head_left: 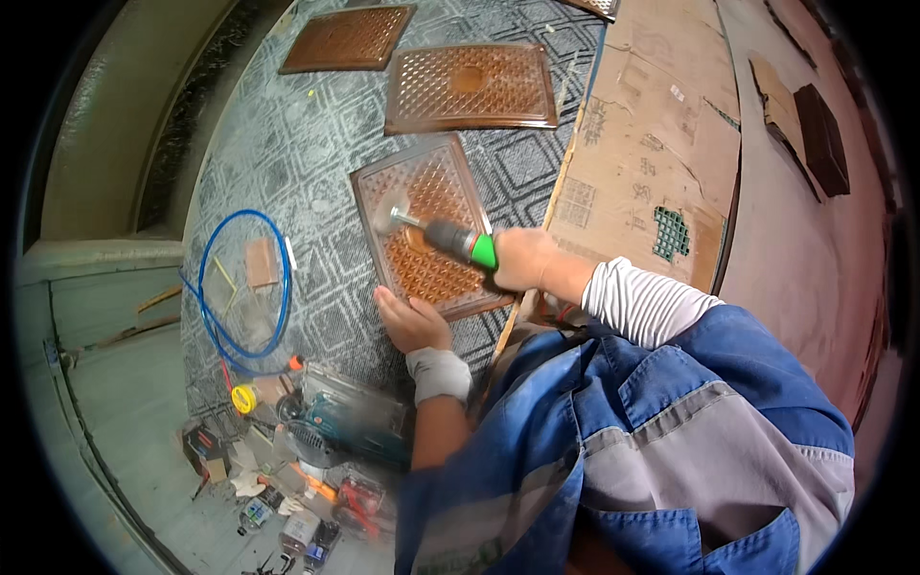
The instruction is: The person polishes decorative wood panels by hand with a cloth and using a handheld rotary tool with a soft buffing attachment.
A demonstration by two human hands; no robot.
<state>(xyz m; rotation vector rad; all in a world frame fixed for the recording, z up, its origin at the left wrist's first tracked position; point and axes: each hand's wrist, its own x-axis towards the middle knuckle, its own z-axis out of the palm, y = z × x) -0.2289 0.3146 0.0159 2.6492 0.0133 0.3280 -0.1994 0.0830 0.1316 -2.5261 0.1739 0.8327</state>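
Nearest the body, the left hand lies flat with fingers spread on the lower edge of the brown lattice panel, pressing it to the patterned mat; the panel rests there at a slant, partly overhanging the cardboard sheet. The right hand is wrapped tight around a green-collared rotary tool whose round pad meets the panel's upper left. The pinning fingers sit close to the tool's path, so a skid of the pad could reach them, and with only 1 edge held the panel may pivot. A blue hose loop lies left. Beyond, 2 more brown panels lie well apart.
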